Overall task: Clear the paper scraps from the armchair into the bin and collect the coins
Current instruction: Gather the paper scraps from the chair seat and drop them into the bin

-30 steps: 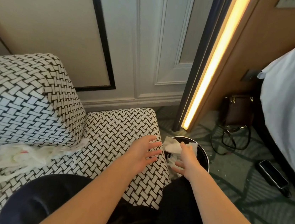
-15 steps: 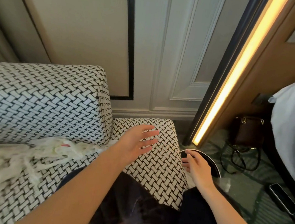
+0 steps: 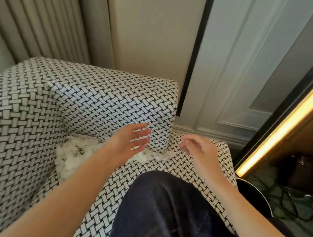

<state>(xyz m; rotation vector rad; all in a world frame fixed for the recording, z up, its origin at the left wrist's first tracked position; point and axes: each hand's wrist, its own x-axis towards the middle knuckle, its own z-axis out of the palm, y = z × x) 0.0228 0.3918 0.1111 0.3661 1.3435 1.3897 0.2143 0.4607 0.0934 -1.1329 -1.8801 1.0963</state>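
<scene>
White crumpled paper scraps [image 3: 76, 153] heaped on woven black-and-white armchair [image 3: 33, 123] seat, against the backrest, left of centre. Dark round bin [image 3: 250, 197] on floor, right of chair, partly hidden.

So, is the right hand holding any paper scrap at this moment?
No, the right hand hovers empty with loosely curled fingers above the armchair, and the paper scraps lie on the seat under the left hand.

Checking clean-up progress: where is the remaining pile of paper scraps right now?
In the head view the paper scraps lie left of centre on the armchair seat, in the corner below its backrest, just beneath the open left hand.
</scene>
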